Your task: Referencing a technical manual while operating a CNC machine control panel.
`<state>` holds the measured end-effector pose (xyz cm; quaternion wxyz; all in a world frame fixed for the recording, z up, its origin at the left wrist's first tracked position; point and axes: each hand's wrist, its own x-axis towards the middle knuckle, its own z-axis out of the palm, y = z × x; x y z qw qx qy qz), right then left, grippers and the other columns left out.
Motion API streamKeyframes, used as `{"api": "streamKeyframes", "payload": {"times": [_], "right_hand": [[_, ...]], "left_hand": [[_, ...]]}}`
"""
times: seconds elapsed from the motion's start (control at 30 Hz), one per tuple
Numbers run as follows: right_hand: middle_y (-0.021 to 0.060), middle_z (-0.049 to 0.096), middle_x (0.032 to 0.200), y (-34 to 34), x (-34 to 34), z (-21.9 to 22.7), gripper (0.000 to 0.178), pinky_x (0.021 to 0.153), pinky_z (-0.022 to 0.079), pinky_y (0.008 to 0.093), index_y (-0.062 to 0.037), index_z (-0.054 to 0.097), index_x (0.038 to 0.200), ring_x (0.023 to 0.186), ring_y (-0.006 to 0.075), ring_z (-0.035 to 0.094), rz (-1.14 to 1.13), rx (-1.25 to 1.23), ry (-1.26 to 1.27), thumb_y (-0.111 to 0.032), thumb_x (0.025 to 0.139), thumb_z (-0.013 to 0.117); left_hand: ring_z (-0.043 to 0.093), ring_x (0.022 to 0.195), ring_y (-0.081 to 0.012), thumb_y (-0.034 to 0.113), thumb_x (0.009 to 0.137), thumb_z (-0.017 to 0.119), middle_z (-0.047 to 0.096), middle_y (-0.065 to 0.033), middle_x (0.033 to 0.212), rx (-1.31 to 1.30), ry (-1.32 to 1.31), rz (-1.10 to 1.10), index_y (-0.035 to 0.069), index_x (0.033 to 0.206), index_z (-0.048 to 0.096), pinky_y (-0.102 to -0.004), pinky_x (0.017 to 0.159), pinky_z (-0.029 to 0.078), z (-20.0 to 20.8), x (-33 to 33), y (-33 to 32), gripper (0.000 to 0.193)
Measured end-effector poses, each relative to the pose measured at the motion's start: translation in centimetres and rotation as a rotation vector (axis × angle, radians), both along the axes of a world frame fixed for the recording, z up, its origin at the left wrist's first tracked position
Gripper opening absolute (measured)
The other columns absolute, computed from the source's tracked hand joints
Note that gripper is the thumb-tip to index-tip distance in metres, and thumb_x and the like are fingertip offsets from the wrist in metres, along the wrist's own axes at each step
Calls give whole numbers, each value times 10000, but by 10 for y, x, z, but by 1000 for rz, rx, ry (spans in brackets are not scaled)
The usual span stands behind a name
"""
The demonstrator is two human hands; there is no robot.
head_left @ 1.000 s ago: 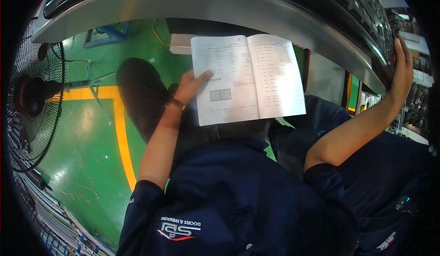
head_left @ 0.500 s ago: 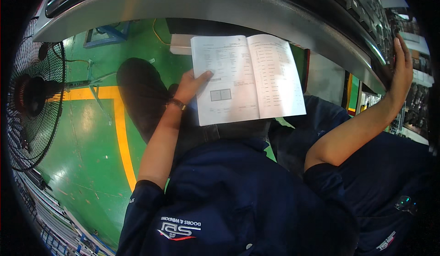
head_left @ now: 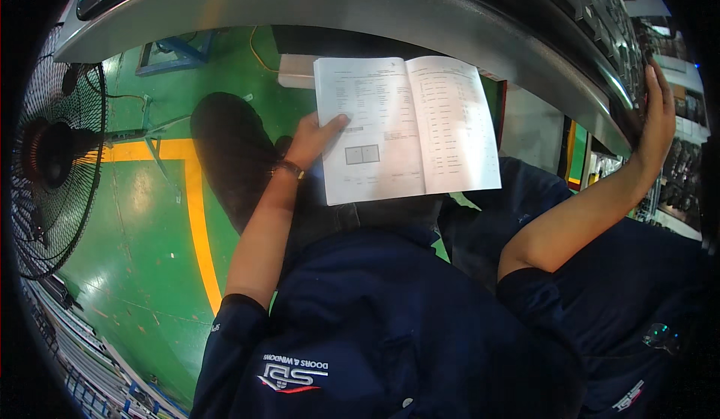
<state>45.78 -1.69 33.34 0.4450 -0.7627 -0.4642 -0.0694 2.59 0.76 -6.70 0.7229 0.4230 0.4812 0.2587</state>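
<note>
My left hand grips the left edge of an open paper booklet. Its thumb lies on the left page, and the other fingers are hidden underneath. The booklet is spread above my lap, with printed lines on both pages and a small grey two-panel drawing on the left one. My right hand does not show. At the right, a co-worker's bare forearm reaches up, and that person's hand rests against the end of a grey and black machine edge.
A black caged fan stands at the left on a green floor with a yellow line. A blue metal frame and a pale box sit beyond. Long profiles lie lower left; the co-worker's torso is close on the right.
</note>
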Motion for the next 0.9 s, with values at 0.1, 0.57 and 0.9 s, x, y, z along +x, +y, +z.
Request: {"api": "streamKeyframes", "payload": {"times": [0.1,0.57,0.9], "right_hand": [[137,710,1249,0,-1,-1,494,965,523,312,-103,704,1328,1137,215,670,-16,-20,-51,-382,925,766],[125,720,1223,1,-4,0,473,950,523,307,-111,711,1322,1093,206,684,-21,8,-25,-370,929,762],[140,712,1238,1,-6,-1,479,968,517,299,-87,700,1330,1121,206,675,-6,14,17,-353,936,759]], "left_hand": [[697,947,-167,335,942,777,745,-137,1101,-6,-10,5,-75,1192,685,-313,856,564,0,2,-1,488],[698,912,-163,338,941,777,751,-128,1071,7,27,-6,-74,1182,690,-316,835,565,-1,1,1,486],[695,937,-162,330,949,770,745,-131,1091,-11,6,-6,-78,1202,677,-310,843,564,2,0,1,489]]}}
